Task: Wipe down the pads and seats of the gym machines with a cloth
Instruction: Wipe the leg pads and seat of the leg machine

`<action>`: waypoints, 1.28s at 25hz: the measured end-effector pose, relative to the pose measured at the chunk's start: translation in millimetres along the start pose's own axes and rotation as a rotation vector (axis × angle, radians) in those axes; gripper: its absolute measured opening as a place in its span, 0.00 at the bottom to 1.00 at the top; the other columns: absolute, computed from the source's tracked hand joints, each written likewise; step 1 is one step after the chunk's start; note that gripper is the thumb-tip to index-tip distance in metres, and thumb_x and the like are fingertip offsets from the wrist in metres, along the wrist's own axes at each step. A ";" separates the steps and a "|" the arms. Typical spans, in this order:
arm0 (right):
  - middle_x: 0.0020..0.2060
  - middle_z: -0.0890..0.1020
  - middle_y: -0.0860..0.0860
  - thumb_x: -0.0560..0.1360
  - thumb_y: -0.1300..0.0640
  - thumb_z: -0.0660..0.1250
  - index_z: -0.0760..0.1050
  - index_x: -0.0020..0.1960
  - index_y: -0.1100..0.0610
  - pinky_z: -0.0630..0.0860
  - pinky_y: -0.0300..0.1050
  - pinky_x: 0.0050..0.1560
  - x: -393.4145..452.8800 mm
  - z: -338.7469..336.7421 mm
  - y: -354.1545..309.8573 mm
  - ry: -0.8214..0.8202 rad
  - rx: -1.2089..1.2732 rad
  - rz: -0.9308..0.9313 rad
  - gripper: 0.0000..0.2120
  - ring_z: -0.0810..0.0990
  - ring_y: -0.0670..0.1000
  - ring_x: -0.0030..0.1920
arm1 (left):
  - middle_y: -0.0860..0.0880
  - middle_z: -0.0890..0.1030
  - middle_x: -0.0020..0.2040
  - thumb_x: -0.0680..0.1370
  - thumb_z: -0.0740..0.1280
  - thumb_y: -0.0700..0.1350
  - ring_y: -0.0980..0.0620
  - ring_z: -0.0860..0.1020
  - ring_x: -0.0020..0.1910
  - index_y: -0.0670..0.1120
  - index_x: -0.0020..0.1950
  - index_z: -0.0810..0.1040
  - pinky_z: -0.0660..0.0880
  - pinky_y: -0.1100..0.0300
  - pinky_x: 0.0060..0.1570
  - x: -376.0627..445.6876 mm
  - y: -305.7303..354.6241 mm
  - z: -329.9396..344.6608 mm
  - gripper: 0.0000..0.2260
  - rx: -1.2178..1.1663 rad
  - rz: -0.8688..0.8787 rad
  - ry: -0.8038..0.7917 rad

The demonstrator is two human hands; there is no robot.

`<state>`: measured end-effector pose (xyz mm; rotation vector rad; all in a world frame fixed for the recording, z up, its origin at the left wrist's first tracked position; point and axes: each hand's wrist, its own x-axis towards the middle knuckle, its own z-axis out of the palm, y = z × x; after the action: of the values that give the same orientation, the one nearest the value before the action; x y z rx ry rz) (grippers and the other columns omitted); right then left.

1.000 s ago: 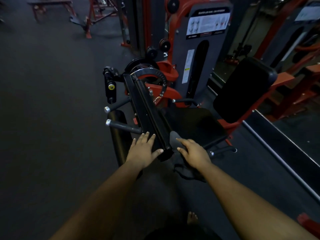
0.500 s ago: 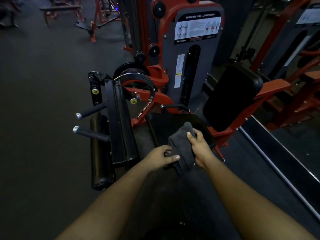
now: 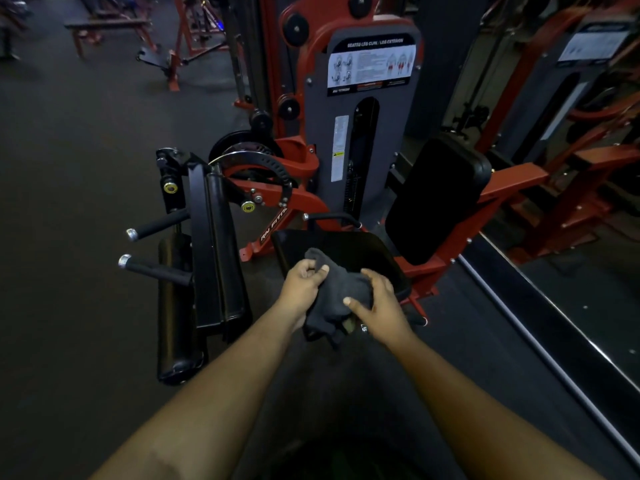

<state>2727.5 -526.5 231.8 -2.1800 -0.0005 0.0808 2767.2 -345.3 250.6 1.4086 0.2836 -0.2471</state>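
My left hand (image 3: 303,284) and right hand (image 3: 382,308) hide part of the cloth (image 3: 337,296), and the cloth covers the front edge of the seat (image 3: 346,245). The small text on the instruction label (image 3: 370,65) is too blurred to read.

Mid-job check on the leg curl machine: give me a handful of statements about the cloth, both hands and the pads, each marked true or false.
1. Both hands hold the dark cloth. True: left hand and right hand each have a grip on it.
2. The cloth is spread flat on the backrest pad. False: it is bunched between the hands, in front of the seat pad.
3. The roller pad lies left of the seat. True.
4. The left hand rests on the roller pad. False: it is on the cloth.
5. The instruction placard is on the weight-stack cover. True.
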 end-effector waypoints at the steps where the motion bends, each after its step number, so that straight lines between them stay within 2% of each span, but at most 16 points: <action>1: 0.70 0.66 0.47 0.74 0.42 0.74 0.65 0.75 0.52 0.69 0.43 0.64 -9.3 2.3 0.2 0.012 -0.042 -0.060 0.35 0.68 0.47 0.68 | 0.41 0.85 0.51 0.82 0.67 0.44 0.44 0.84 0.52 0.41 0.58 0.78 0.81 0.50 0.54 -0.6 2.3 1.4 0.08 -0.035 -0.014 0.008; 4: 0.66 0.72 0.45 0.69 0.33 0.73 0.67 0.71 0.44 0.77 0.48 0.60 -25.1 8.2 -6.0 -0.097 -0.094 -0.106 0.36 0.74 0.48 0.64 | 0.45 0.85 0.49 0.83 0.67 0.46 0.47 0.84 0.49 0.45 0.57 0.79 0.80 0.52 0.48 -8.4 11.7 2.8 0.06 -0.102 -0.038 -0.015; 8: 0.48 0.84 0.44 0.79 0.55 0.69 0.77 0.57 0.43 0.81 0.52 0.51 -23.1 12.9 -18.2 0.065 -0.002 -0.173 0.10 0.82 0.44 0.51 | 0.46 0.84 0.44 0.83 0.65 0.44 0.48 0.83 0.44 0.45 0.53 0.77 0.79 0.56 0.44 -16.2 14.7 -16.6 0.04 -0.062 0.003 -0.029; 10: 0.43 0.85 0.44 0.80 0.55 0.68 0.80 0.52 0.48 0.80 0.51 0.49 -16.2 3.3 -21.8 0.159 0.044 -0.103 0.04 0.83 0.42 0.46 | 0.48 0.82 0.46 0.82 0.66 0.47 0.46 0.81 0.49 0.47 0.52 0.77 0.76 0.55 0.48 -11.0 7.8 -41.4 0.04 0.384 0.100 0.032; 12: 0.38 0.84 0.47 0.79 0.51 0.69 0.80 0.46 0.54 0.79 0.52 0.46 -4.4 -10.5 -23.8 0.219 0.083 -0.039 0.08 0.81 0.43 0.41 | 0.50 0.79 0.53 0.79 0.68 0.55 0.48 0.78 0.55 0.51 0.57 0.76 0.75 0.51 0.56 -15.4 -2.4 -63.5 0.11 0.898 0.142 0.140; 13: 0.36 0.83 0.49 0.79 0.49 0.70 0.79 0.42 0.55 0.78 0.53 0.44 2.6 -14.2 -24.5 0.219 0.110 -0.008 0.11 0.80 0.46 0.38 | 0.52 0.77 0.54 0.78 0.70 0.58 0.51 0.76 0.55 0.52 0.58 0.76 0.74 0.50 0.57 -21.8 -6.4 -67.2 0.14 0.995 0.177 0.169; 15: 0.33 0.81 0.52 0.77 0.48 0.72 0.77 0.37 0.57 0.76 0.52 0.40 12.1 -8.7 -33.6 0.146 0.170 0.050 0.15 0.78 0.48 0.35 | 0.55 0.75 0.47 0.75 0.74 0.59 0.56 0.74 0.46 0.53 0.51 0.76 0.72 0.54 0.50 -37.1 -14.2 -60.4 0.14 0.846 0.283 0.026; 17: 0.32 0.79 0.53 0.76 0.50 0.74 0.76 0.36 0.56 0.73 0.49 0.38 17.3 9.8 -44.0 0.069 0.295 0.099 0.14 0.77 0.48 0.34 | 0.55 0.76 0.40 0.72 0.77 0.58 0.59 0.74 0.37 0.52 0.46 0.74 0.71 0.58 0.42 -57.2 -20.0 -42.6 0.15 0.646 0.229 -0.218; 19: 0.35 0.82 0.55 0.77 0.51 0.74 0.80 0.42 0.58 0.76 0.48 0.39 21.6 23.8 -53.2 0.000 0.501 0.190 0.11 0.80 0.52 0.37 | 0.57 0.79 0.42 0.70 0.79 0.58 0.61 0.77 0.38 0.50 0.51 0.74 0.72 0.65 0.40 -68.4 -28.0 -33.0 0.20 0.608 0.161 -0.265; 20: 0.39 0.84 0.57 0.78 0.53 0.72 0.81 0.47 0.59 0.79 0.49 0.41 23.7 24.3 -57.3 -0.060 0.576 0.238 0.09 0.82 0.54 0.39 | 0.57 0.81 0.43 0.70 0.79 0.56 0.63 0.79 0.40 0.49 0.54 0.75 0.73 0.67 0.40 -66.9 -32.0 -32.1 0.21 0.598 0.161 -0.199; 22: 0.44 0.86 0.58 0.81 0.57 0.68 0.80 0.53 0.60 0.82 0.50 0.44 27.5 16.9 -57.1 -0.178 0.646 0.274 0.06 0.85 0.55 0.43 | 0.57 0.81 0.41 0.73 0.78 0.47 0.64 0.78 0.37 0.48 0.53 0.78 0.72 0.65 0.38 -58.7 -35.8 -34.1 0.13 0.589 0.206 -0.059; 24: 0.42 0.86 0.55 0.82 0.59 0.65 0.80 0.52 0.59 0.83 0.48 0.42 33.6 2.3 -48.3 -0.209 0.617 0.261 0.05 0.85 0.53 0.42 | 0.55 0.81 0.36 0.75 0.71 0.39 0.63 0.77 0.32 0.46 0.48 0.81 0.71 0.63 0.37 -48.9 -33.3 -36.3 0.04 0.518 0.207 -0.022; 25: 0.42 0.86 0.54 0.82 0.58 0.65 0.80 0.51 0.58 0.82 0.48 0.41 36.8 -5.5 -43.0 -0.174 0.559 0.246 0.06 0.85 0.52 0.41 | 0.54 0.81 0.35 0.75 0.68 0.37 0.62 0.76 0.31 0.45 0.46 0.82 0.71 0.62 0.36 -44.9 -30.0 -36.9 0.05 0.505 0.188 -0.009; 28: 0.44 0.85 0.52 0.81 0.53 0.67 0.80 0.51 0.56 0.79 0.50 0.48 47.4 -29.8 -20.0 -0.039 0.100 0.076 0.07 0.83 0.54 0.46 | 0.53 0.80 0.35 0.78 0.64 0.36 0.59 0.76 0.33 0.45 0.43 0.82 0.72 0.62 0.35 -39.7 -17.2 -34.5 0.09 0.429 0.178 0.174; 30: 0.43 0.82 0.50 0.77 0.51 0.73 0.78 0.48 0.52 0.76 0.50 0.47 48.0 -46.4 -8.4 -0.072 -0.104 -0.029 0.06 0.81 0.51 0.45 | 0.52 0.80 0.37 0.79 0.63 0.36 0.54 0.77 0.37 0.45 0.46 0.82 0.72 0.65 0.35 -35.9 -8.0 -38.2 0.09 0.279 0.189 0.359; 32: 0.42 0.81 0.47 0.73 0.48 0.76 0.75 0.44 0.47 0.75 0.49 0.43 45.5 -59.0 -0.3 -0.119 -0.258 -0.121 0.10 0.79 0.49 0.43 | 0.48 0.83 0.42 0.79 0.62 0.38 0.49 0.79 0.42 0.47 0.48 0.82 0.76 0.60 0.40 -30.1 6.2 -45.9 0.09 0.196 0.199 0.484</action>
<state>2776.3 -573.3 263.1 -2.4242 -0.2213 0.1480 2738.8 -299.0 260.3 1.6696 0.5226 0.2425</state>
